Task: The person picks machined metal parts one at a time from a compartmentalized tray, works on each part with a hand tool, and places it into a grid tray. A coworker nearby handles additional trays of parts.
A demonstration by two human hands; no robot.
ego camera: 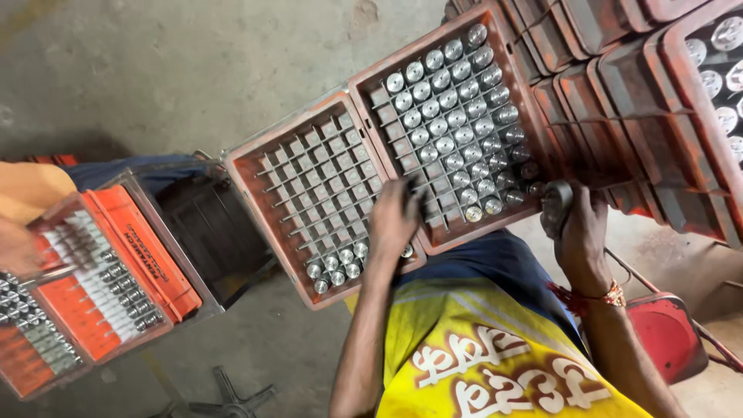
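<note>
Two rust-red plastic grid trays lie side by side on my lap. The left tray (263, 166) is mostly bare cells, with a few shiny metal cylinders (334, 267) in its near corner. The right tray (364, 81) is filled with rows of metal cylinders (449, 101). My left hand (391, 220) rests over the seam between the trays, fingers curled down into the cells; what they hold is hidden. My right hand (584, 232) grips a round grey metal piece (554, 205) at the right tray's near corner.
More red trays (619, 85) are stacked at the upper right, one holding larger metal discs (724, 77). At the left, another person's hand (15, 248) works over an orange tray (147, 255) of small metal pins. A red stool (665, 333) stands at my right.
</note>
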